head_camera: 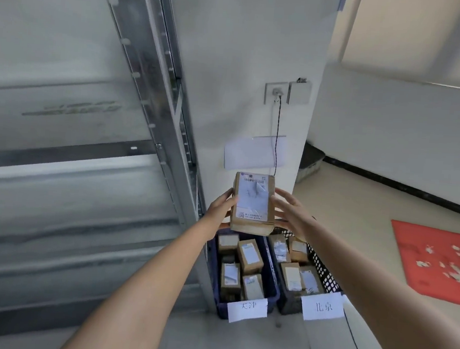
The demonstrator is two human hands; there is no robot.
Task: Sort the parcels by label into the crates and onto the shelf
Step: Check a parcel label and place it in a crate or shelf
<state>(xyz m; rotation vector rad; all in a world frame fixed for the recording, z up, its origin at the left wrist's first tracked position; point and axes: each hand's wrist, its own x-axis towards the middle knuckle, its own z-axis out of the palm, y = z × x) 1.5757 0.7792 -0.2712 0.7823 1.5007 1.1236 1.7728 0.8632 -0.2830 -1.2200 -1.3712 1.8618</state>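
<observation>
A small brown cardboard parcel (pixel 252 202) with a white shipping label on its face is held up in front of me, above the crates. My left hand (pixel 220 207) grips its left side, thumb on the front edge. Against the parcel's right side lies my right hand (pixel 292 216), its fingers straight and spread. Below stand a blue crate (pixel 274 281) and a black perforated crate (pixel 325 274), each holding several labelled brown parcels. Each crate carries a white paper name tag on its near end. The metal shelf (pixel 70 177) fills the left.
A white pillar (pixel 246 64) behind the crates carries wall sockets with a black cable hanging down. A dark bin (pixel 310 162) sits behind the pillar. On the floor at right lies a red mat (pixel 438 262) strewn with paper scraps.
</observation>
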